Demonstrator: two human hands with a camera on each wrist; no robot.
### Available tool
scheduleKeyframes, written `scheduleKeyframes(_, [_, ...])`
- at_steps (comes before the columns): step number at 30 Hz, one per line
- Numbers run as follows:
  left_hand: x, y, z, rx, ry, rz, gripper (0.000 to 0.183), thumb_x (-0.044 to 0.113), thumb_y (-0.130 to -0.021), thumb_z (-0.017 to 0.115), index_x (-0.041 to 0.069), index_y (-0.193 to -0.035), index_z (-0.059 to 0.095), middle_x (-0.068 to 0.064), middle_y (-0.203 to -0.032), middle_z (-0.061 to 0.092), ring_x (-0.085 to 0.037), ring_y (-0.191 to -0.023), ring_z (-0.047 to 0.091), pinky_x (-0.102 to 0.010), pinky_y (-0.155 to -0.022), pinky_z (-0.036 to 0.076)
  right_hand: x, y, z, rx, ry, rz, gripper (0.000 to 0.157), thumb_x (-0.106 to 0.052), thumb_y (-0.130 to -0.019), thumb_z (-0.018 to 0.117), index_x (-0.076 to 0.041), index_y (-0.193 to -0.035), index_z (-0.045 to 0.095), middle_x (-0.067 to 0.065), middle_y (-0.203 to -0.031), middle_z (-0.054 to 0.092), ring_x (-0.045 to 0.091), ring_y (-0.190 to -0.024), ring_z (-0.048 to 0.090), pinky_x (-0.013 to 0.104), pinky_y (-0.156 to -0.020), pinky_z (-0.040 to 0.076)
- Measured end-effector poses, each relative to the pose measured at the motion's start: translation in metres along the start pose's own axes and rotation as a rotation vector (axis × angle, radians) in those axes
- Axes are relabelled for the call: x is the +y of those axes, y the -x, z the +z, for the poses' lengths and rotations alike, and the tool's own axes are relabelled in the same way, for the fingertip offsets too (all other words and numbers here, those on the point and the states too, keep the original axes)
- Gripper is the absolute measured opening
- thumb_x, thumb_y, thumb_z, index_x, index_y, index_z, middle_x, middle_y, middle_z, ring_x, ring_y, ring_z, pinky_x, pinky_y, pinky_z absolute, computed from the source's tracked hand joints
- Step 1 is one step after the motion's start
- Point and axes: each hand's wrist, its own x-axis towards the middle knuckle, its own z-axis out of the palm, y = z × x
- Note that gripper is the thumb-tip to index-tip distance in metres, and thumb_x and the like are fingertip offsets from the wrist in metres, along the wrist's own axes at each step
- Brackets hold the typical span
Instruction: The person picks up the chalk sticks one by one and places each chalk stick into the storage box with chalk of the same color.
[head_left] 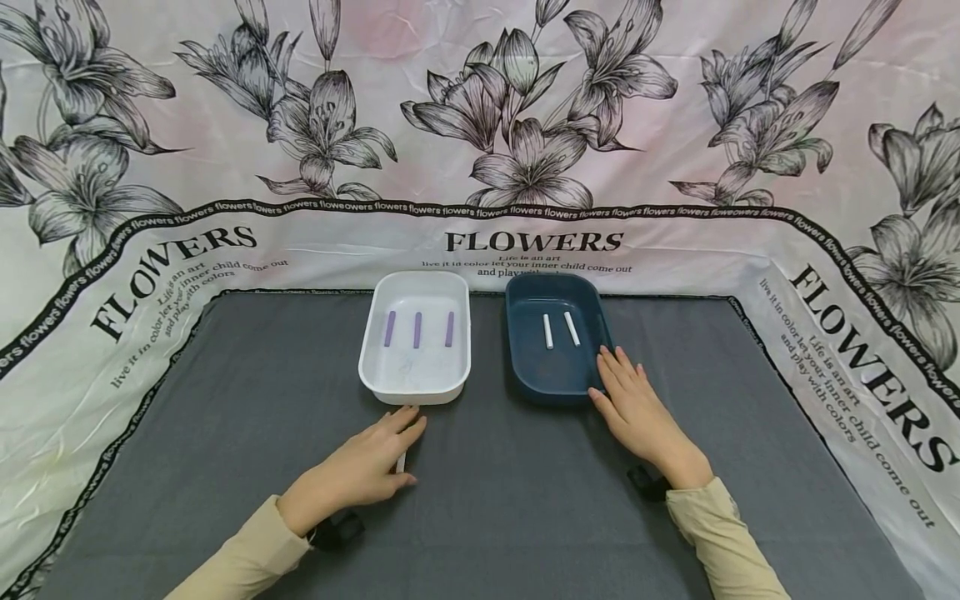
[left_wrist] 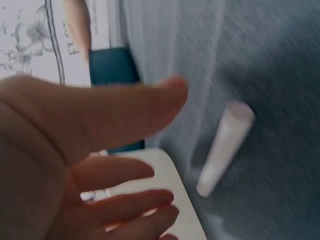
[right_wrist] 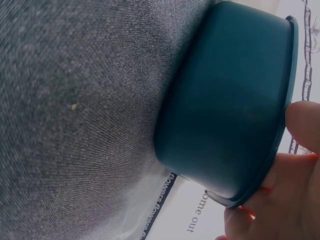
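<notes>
A white chalk stick (head_left: pixel 401 462) lies on the grey cloth, partly covered in the head view by my left hand (head_left: pixel 356 468). The left wrist view shows that chalk (left_wrist: pixel 226 148) apart from the extended thumb, with nothing between the fingers. Just beyond the fingertips stands a white tray (head_left: pixel 415 387) holding three purple chalk sticks (head_left: pixel 417 330). My right hand (head_left: pixel 647 421) rests on the near right corner of a dark blue tray (head_left: pixel 555 385), fingers extended along its rim. Inside that tray are two white chalk sticks (head_left: pixel 548 331).
Grey cloth (head_left: pixel 517 508) covers the table around both trays. A flower-printed border (head_left: pixel 532 242) runs behind the trays and down both sides. The two trays stand side by side with a narrow gap between them.
</notes>
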Motion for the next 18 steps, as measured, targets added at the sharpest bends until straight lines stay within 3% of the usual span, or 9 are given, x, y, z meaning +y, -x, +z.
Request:
scheduleKeyframes(6, [-0.015,0.004,-0.001,-0.09,0.061,-0.031,0.08,0.017,-0.082,0.083,-0.009,-0.146,0.042,-0.025,-0.156,0.031,-0.045,-0.141,0.031,-0.055,-0.111,0.032,0.001,0.0,0.0,0.001,0.006,-0.001,0.063,-0.033,-0.108,0.041,0.008,-0.153,0.026,0.021,-0.162,0.019,0.039,-0.15,0.009,0.062,-0.117,0.01])
scheduleKeyframes(11, [-0.022,0.006,0.0,-0.075,0.083,0.012,0.077,0.012,-0.08,0.083,-0.01,-0.143,0.045,-0.026,-0.152,0.038,-0.046,-0.138,0.036,-0.057,-0.109,0.035,0.001,0.0,0.0,-0.001,0.009,0.002,0.063,-0.033,-0.108,0.041,0.008,-0.153,0.026,0.021,-0.162,0.018,0.039,-0.15,0.009,0.062,-0.116,0.011])
scheduleKeyframes(18, [-0.026,0.005,0.003,-0.066,0.087,0.006,0.075,0.012,-0.081,0.083,-0.009,-0.143,0.046,-0.024,-0.151,0.04,-0.045,-0.138,0.037,-0.058,-0.108,0.035,0.0,-0.001,-0.001,0.002,0.008,0.003,0.063,-0.033,-0.108,0.042,0.008,-0.152,0.026,0.021,-0.162,0.019,0.039,-0.15,0.009,0.062,-0.116,0.012])
